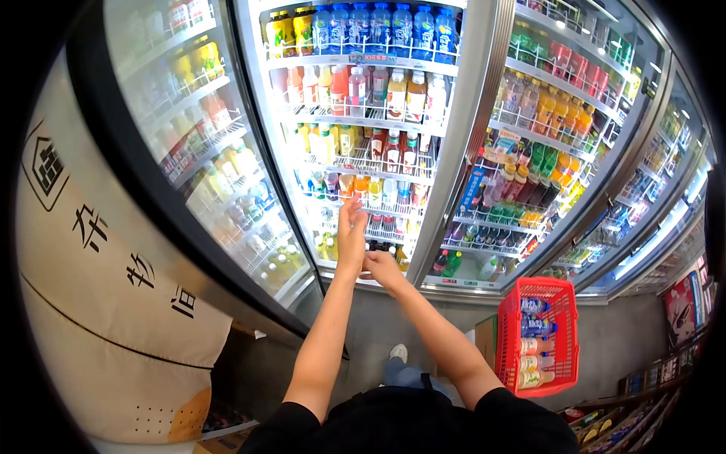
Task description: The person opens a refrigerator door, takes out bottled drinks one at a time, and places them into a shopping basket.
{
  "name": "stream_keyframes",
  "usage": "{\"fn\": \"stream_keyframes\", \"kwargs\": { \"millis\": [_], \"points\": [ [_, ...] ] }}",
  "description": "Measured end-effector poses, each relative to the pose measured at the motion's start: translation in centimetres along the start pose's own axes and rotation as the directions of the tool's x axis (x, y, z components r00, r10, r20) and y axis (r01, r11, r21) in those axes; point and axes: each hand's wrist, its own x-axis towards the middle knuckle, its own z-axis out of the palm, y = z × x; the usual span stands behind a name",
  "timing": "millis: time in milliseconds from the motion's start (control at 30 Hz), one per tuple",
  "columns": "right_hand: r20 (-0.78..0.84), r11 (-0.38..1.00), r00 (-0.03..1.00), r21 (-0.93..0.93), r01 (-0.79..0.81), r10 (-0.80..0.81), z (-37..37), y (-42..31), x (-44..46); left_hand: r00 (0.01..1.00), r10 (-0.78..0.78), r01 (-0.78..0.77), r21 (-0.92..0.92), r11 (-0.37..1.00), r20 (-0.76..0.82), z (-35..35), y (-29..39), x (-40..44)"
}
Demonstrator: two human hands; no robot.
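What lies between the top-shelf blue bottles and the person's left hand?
In the head view, wire shelves of mixed-colour drinks separate the blue bottles from the left hand, with orange bottles just above it.

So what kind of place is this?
Probably a small shop: there are tall fridges with rows of bottled drinks, and a red shopping basket with bottles in it.

Drinks cooler (355, 121), white shelving, brightly lit interior: 12 o'clock. Cooler door (98, 113), glass, black frame, standing open: 10 o'clock. Further coolers (597, 212), glass-fronted, metal-framed, in a row: 1 to 3 o'clock. Light spots (560, 23) on their glass: 1 o'clock. Cloth curtain (83, 303), cream, black characters, orange patch: 8 to 9 o'clock. Floor (605, 325), grey: 4 o'clock. Display rack (658, 393), stocked: 4 o'clock.
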Motion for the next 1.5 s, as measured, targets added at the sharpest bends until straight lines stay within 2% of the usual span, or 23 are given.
{"fn": "stream_keyframes", "kwargs": {
  "millis": [167, 200, 300, 333, 433, 633, 800, 967, 1033, 1233, 1367, 1500],
  "points": [
    [0.000, 0.995, 1.000, 0.099, -0.016, 0.016, -4.2, -2.4, 6.0, 0.997, -0.058, 0.057, -0.007, 0.998, -0.055, 2.1, -2.3, 6.2],
    [-0.010, 0.997, 1.000, 0.071, -0.008, 0.009, -4.6, -3.3, 6.8, 0.998, -0.011, 0.013, 0.032, 0.999, -0.061, 2.4, -2.8, 7.6],
    [0.008, 0.998, 0.999, 0.036, -0.048, 0.047, -6.3, -5.3, 8.8, 0.999, -0.017, 0.017, 0.009, 1.000, -0.046, 3.1, -4.2, 11.5],
    [0.033, 0.999, 0.999, 0.051, 0.020, -0.021, -7.1, -4.3, 10.5, 0.999, -0.009, 0.010, 0.014, 1.000, -0.047, 3.5, -4.6, 12.8],
    [0.029, 0.998, 0.999, 0.057, 0.021, -0.022, -9.4, -4.4, 12.8, 0.996, -0.079, 0.079, -0.008, 0.997, -0.040, 4.5, -4.9, 16.2],
    [0.029, 0.998, 0.998, 0.032, 0.047, -0.048, -12.9, -6.5, 16.5, 0.998, -0.032, 0.028, -0.074, 0.997, -0.048, 3.7, -4.2, 18.8],
    [0.063, 0.996, 0.995, 0.037, 0.078, -0.081, -14.1, -9.0, 19.1, 0.999, -0.038, 0.040, 0.109, 0.993, -0.016, 1.6, -3.6, 18.6],
    [0.098, 0.992, 0.988, 0.056, 0.111, -0.116, -14.8, -10.0, 21.4, 0.979, -0.056, 0.099, 0.221, 0.970, -0.194, -4.2, -3.6, 20.1],
    [0.098, 0.990, 0.987, 0.059, 0.124, -0.129, -14.8, -10.1, 22.8, 0.974, -0.043, 0.101, 0.260, 0.960, -0.222, -4.8, -3.4, 22.0],
    [0.074, 0.983, 0.984, 0.099, 0.154, -0.161, -14.7, -12.3, 28.0, 0.992, -0.075, 0.092, 0.186, 0.978, -0.099, -2.3, -3.2, 28.1],
    [0.029, 0.964, 0.964, -0.019, 0.264, -0.263, -14.5, -14.7, 32.1, 0.999, -0.019, 0.025, 0.226, 0.974, -0.032, -2.8, -3.8, 33.3],
    [-0.030, 0.950, 0.951, 0.033, 0.310, -0.309, -14.0, -16.6, 37.4, 1.000, -0.007, 0.007, 0.254, 0.967, 0.000, -3.4, -2.3, 37.8]
  ]
}}
